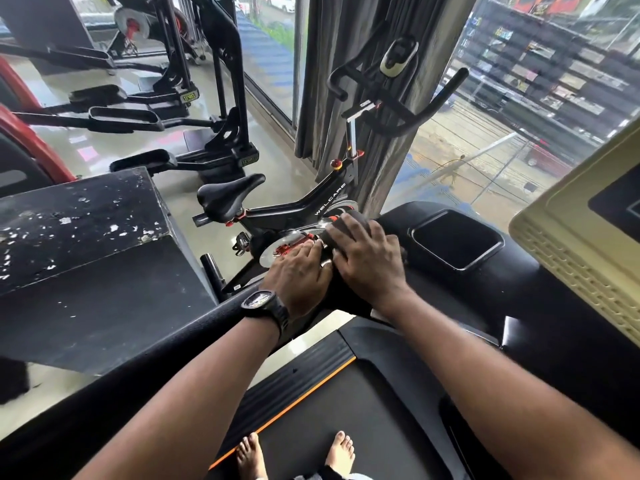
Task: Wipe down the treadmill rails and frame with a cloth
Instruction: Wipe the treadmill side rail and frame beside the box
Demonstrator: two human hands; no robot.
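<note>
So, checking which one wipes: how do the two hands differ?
The left hand wears a watch; the right hand has a bare wrist. The right hand lies flat on the cloth; the left hand rests beside it, at the end of the rail. Both are palm down, fingers fairly straight.

Treadmill frame (pixel 519 285) — cloth (pixel 356 220) (dark) on top
</note>
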